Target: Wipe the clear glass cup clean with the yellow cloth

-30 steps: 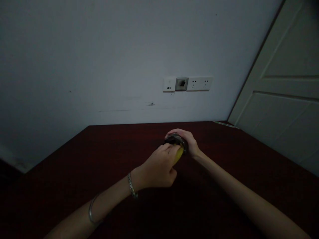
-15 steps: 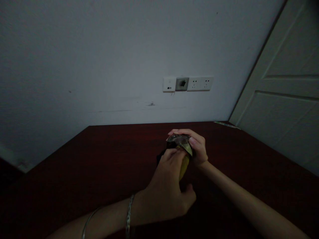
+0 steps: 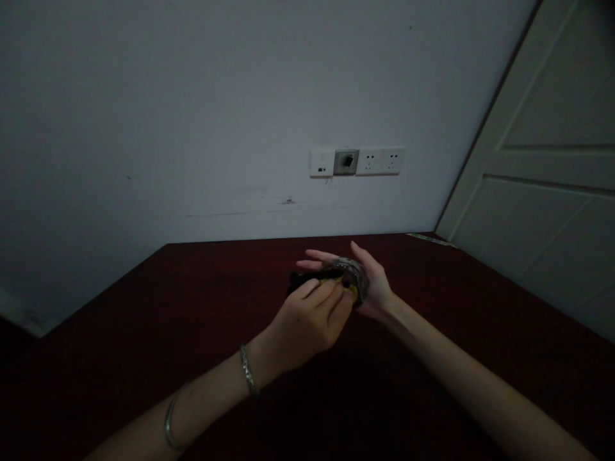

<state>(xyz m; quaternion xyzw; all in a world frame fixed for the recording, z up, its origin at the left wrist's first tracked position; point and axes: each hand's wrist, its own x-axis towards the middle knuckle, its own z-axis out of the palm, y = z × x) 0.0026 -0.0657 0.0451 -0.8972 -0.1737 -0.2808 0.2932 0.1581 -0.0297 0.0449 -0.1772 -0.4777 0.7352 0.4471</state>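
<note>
Cradling a clear, shiny, rounded piece (image 3: 359,276) that looks like a container, the right grip (image 3: 380,289) is largely open, its thumb raised, its fingers stretched out and the piece lying against the palm. Something yellow (image 3: 354,293) shows at the near side of this clear piece, with a black part (image 3: 298,280) reaching out toward the table's left edge; the dim light hides how much of either sits inside. The left grip (image 3: 307,326) is nearly closed, fingertips bunched on the yellow material and pressed close to the clear piece, so the yellow lies partly under those fingers and partly between the two grips. All of this is in front of the middle of the table's far edge, a little toward the far right corner; whether anything there touches the tabletop cannot be told. A patterned bracelet (image 3: 248,370) and a plain bangle (image 3: 170,422) circle the left arm. The table (image 3: 216,294) is dark red, with a thin pale strip (image 3: 431,240) at its far right corner. Beyond the far edge rises a scuffed wall (image 3: 192,96) bearing a row of sockets (image 3: 379,161); a pale panelled door (image 3: 542,160) stands along the right edge.
</note>
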